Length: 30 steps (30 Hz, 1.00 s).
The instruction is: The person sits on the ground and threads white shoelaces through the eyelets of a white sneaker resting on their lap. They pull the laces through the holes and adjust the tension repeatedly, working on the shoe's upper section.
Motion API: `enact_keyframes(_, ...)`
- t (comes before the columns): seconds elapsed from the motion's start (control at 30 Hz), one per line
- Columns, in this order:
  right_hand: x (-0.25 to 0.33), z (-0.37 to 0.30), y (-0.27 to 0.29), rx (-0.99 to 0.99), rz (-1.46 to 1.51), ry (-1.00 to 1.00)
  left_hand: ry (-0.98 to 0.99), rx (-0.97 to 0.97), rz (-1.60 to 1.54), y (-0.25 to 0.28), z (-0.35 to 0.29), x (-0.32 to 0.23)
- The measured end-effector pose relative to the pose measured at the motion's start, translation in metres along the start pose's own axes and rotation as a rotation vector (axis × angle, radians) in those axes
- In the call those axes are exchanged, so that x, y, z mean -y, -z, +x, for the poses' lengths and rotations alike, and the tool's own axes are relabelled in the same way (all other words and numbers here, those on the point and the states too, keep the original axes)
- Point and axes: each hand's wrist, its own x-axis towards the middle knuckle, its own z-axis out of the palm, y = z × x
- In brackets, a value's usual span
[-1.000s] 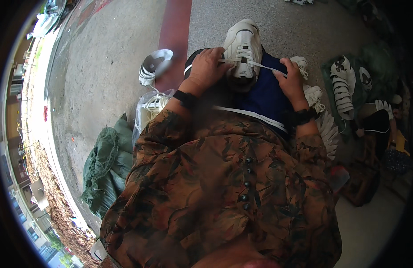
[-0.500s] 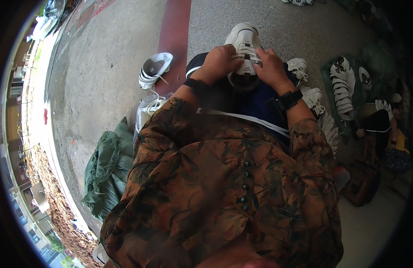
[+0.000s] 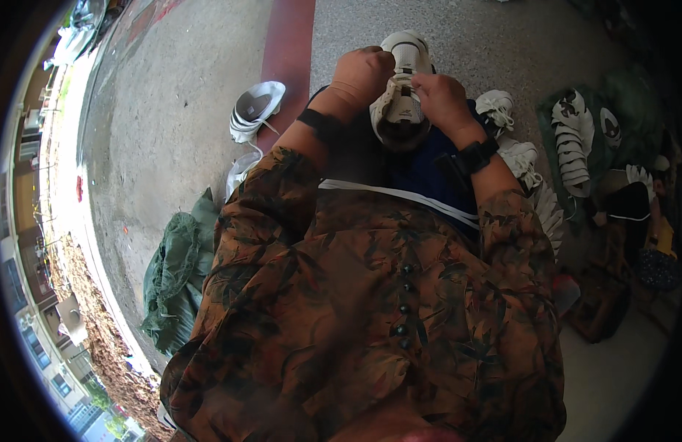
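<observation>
A white sneaker (image 3: pixel 408 48) rests between my knees on dark blue cloth, its toe pointing away and its dark opening toward me. Pale laces cross its tongue. My left hand (image 3: pixel 363 76) is raised at the left of the toe, fingers closed in a pinch; what they hold is hidden behind the knuckles. On the right edge of the lacing, my right hand (image 3: pixel 442 103) pinches the shoelace (image 3: pixel 406 77) between thumb and forefinger. Both wrists wear dark bands.
Left of my knee stands a nested stack of white shoe pieces (image 3: pixel 254 110). A green sack (image 3: pixel 175 276) lies nearer on that side. White laced sneakers (image 3: pixel 495 109) sit by my right leg. Farther right, more white shoe pieces (image 3: pixel 569 144) lie on green cloth, close to another person's hand (image 3: pixel 656 188).
My left hand has lifted off the laces and moved up beside the toe. My right hand has shifted slightly up and left over the lacing. The sneaker has moved slightly.
</observation>
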Motion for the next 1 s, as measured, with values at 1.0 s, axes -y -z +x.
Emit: enact_keyframes(1.0,0.012,-0.013,-0.029,-0.264,-0.027,-0.091,0.403,0.273,-0.715,-0.018,-0.037,-0.004)
